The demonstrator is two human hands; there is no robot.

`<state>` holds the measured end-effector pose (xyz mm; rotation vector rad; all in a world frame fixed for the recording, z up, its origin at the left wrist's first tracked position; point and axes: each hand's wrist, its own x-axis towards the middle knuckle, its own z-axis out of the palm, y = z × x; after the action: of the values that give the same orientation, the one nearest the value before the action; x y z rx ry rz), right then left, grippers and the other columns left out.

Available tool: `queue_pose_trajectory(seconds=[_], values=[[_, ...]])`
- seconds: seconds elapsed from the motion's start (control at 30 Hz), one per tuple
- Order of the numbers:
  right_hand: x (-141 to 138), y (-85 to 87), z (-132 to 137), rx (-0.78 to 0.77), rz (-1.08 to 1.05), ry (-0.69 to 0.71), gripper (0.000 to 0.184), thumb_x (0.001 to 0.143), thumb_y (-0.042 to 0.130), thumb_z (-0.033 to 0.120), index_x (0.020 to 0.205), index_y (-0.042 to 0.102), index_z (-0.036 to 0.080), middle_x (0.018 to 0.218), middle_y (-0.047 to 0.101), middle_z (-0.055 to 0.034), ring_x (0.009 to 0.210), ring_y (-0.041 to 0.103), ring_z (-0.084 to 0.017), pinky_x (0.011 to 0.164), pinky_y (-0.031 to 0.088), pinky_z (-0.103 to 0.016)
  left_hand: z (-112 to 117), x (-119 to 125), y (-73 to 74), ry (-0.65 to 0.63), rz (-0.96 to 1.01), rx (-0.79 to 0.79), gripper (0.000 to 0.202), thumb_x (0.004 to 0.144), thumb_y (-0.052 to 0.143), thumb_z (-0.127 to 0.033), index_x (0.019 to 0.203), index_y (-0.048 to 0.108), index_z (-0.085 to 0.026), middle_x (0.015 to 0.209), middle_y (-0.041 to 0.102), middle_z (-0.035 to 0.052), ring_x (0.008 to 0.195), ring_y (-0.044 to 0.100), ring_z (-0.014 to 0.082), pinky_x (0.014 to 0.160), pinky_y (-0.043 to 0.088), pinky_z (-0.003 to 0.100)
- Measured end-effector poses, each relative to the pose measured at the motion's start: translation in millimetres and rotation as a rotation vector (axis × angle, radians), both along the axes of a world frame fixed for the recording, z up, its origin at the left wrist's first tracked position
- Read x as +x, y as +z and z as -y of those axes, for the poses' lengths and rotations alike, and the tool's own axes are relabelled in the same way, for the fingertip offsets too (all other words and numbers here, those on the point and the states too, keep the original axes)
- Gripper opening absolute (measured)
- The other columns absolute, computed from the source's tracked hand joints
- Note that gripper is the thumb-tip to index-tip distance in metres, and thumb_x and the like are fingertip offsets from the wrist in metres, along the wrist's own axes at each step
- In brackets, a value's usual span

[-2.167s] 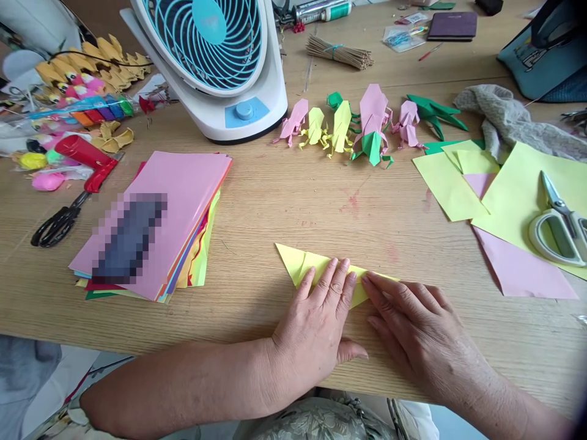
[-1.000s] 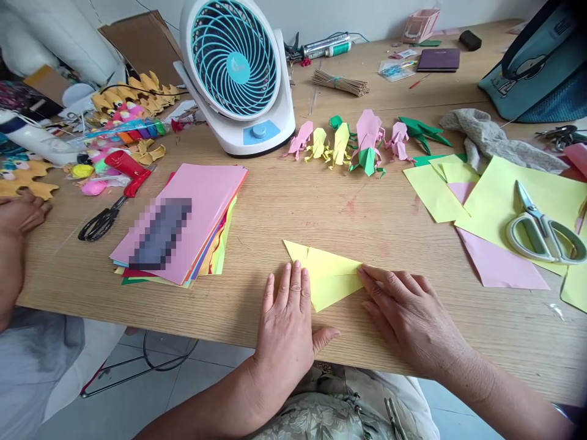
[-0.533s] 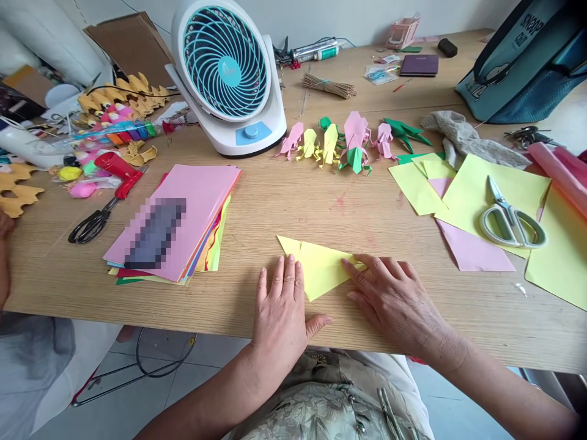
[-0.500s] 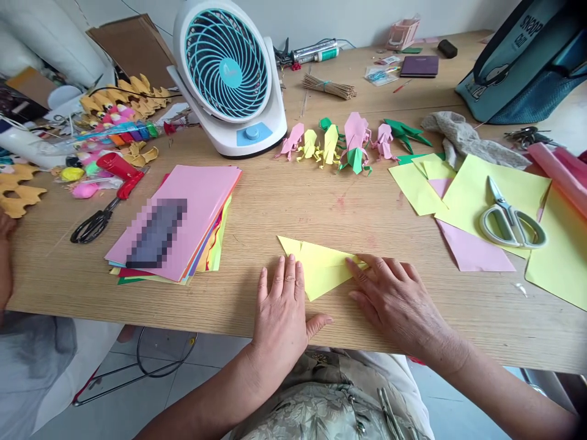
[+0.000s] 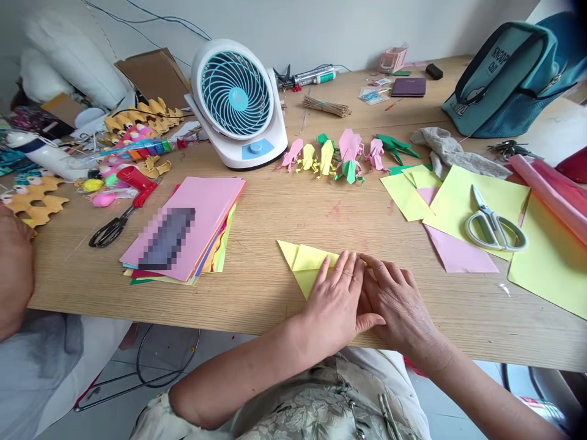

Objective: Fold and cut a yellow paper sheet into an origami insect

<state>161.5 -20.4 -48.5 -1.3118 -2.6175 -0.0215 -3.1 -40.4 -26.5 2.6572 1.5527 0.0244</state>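
A folded sheet of yellow paper [image 5: 302, 263] lies on the table in front of me, its left point bare and its right part covered by my hands. My left hand [image 5: 332, 299] rests palm down on it, fingers stretched out along the upper fold, so it is open. Right beside it, my right hand [image 5: 397, 299] has its fingers bent over the paper's right corner and holds it there. The two hands touch. The right fingertips are partly hidden by the left hand.
At left lie a stack of coloured paper [image 5: 202, 208] and black-handled scissors [image 5: 110, 231]. Scissors [image 5: 494, 227] rest on yellow sheets [image 5: 545, 263] at right. Behind stand folded paper figures [image 5: 326, 156], a fan [image 5: 238, 101] and a blue bag [image 5: 499, 85]. Another person's arm [image 5: 16, 275] is at far left.
My left hand has slid right along the yellow paper to meet my right hand, uncovering the paper's left part. My right hand stays at the corner. The view has tilted up slightly.
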Motion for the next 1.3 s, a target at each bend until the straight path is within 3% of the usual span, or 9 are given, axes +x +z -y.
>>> queue_pose_trajectory(seconds=[0.1, 0.33, 0.53, 0.83, 0.97, 1.1, 1.17, 1.23, 1.3], values=[[0.7, -0.9, -0.1, 0.013, -0.013, -0.002, 0.045, 0.092, 0.051, 0.029, 0.135, 0.055, 0.014, 0.139, 0.051, -0.0188, 0.110, 0.050, -0.032, 0.084, 0.045, -0.044, -8.9, 0.0, -8.3, 0.000, 0.015, -0.047, 0.086, 0.095, 0.021, -0.068, 0.152, 0.030, -0.005, 0.161, 0.023, 0.0182, 0.151, 0.019, 0.0292, 0.121, 0.025, 0.047], [-3.2, -1.0, 0.4, 0.050, -0.006, -0.058, 0.040, 0.098, 0.042, 0.027, 0.132, 0.055, 0.009, 0.138, 0.054, -0.0175, 0.110, 0.052, -0.030, 0.086, 0.043, -0.044, -9.7, -25.8, -18.0, 0.191, -0.040, 0.023, 0.095, 0.090, 0.022, -0.075, 0.151, 0.031, -0.003, 0.161, 0.021, 0.0205, 0.150, 0.020, 0.0314, 0.120, 0.028, 0.047], [-3.1, -2.4, 0.7, 0.058, -0.014, -0.065, 0.043, 0.100, 0.040, 0.030, 0.136, 0.052, 0.009, 0.138, 0.055, -0.0167, 0.110, 0.052, -0.030, 0.086, 0.044, -0.044, -5.4, -59.4, -22.4, 0.342, -0.114, 0.089, 0.086, 0.096, 0.024, -0.066, 0.153, 0.025, -0.002, 0.161, 0.021, 0.0203, 0.150, 0.023, 0.0311, 0.119, 0.027, 0.050], [-0.3, -8.2, 0.0, 0.059, -0.070, -0.081, 0.047, 0.099, 0.040, 0.032, 0.140, 0.049, 0.012, 0.138, 0.053, -0.0174, 0.115, 0.050, -0.031, 0.089, 0.043, -0.045, -4.9, -71.8, -21.1, 0.309, -0.079, 0.056, 0.079, 0.097, 0.029, -0.061, 0.154, 0.024, -0.006, 0.161, 0.023, 0.0195, 0.150, 0.022, 0.0306, 0.117, 0.026, 0.056], [2.6, -12.5, -0.9, 0.067, -0.106, -0.081, 0.048, 0.099, 0.040, 0.032, 0.143, 0.045, 0.014, 0.137, 0.054, -0.0175, 0.115, 0.050, -0.032, 0.089, 0.043, -0.046, -9.7, -79.8, -9.5, 0.263, -0.017, 0.002, 0.066, 0.100, 0.031, -0.053, 0.152, 0.031, -0.011, 0.160, 0.027, 0.0190, 0.149, 0.024, 0.0316, 0.115, 0.027, 0.061], [2.5, -5.8, -6.3, 0.025, -0.111, -0.056, 0.046, 0.098, 0.043, 0.029, 0.142, 0.045, 0.015, 0.136, 0.054, -0.0160, 0.115, 0.051, -0.031, 0.091, 0.043, -0.045, -45.4, -84.7, 9.8, 0.167, 0.086, 0.034, 0.055, 0.100, 0.038, -0.048, 0.141, 0.049, -0.014, 0.156, 0.036, 0.0176, 0.147, 0.029, 0.0338, 0.114, 0.028, 0.061], [-0.2, 2.4, -12.0, -0.023, -0.116, -0.040, 0.044, 0.097, 0.044, 0.024, 0.139, 0.047, 0.015, 0.131, 0.057, -0.0156, 0.113, 0.052, -0.030, 0.091, 0.044, -0.044, -74.6, -83.0, 15.1, 0.080, 0.202, 0.075, 0.046, 0.099, 0.044, -0.041, 0.132, 0.057, -0.013, 0.148, 0.047, 0.0177, 0.140, 0.041, 0.0297, 0.113, 0.036, 0.050], [-5.5, 11.2, -19.6, -0.086, -0.129, -0.019, 0.039, 0.096, 0.046, 0.022, 0.135, 0.051, 0.016, 0.123, 0.059, -0.0148, 0.108, 0.055, -0.028, 0.089, 0.045, -0.041, -102.8, -79.6, 13.7, 0.013, 0.343, 0.122, 0.034, 0.098, 0.049, -0.031, 0.122, 0.064, -0.013, 0.136, 0.059, 0.0156, 0.126, 0.055, 0.0241, 0.108, 0.042, 0.040], [-13.3, 17.9, -28.4, -0.139, -0.144, 0.012, 0.034, 0.096, 0.049, 0.025, 0.129, 0.054, 0.018, 0.115, 0.060, -0.0130, 0.104, 0.056, -0.025, 0.087, 0.047, -0.039, -122.4, -76.9, 5.6, -0.024, 0.489, 0.183, 0.028, 0.098, 0.047, -0.024, 0.115, 0.066, -0.013, 0.123, 0.067, 0.0122, 0.116, 0.061, 0.0201, 0.102, 0.046, 0.035]])
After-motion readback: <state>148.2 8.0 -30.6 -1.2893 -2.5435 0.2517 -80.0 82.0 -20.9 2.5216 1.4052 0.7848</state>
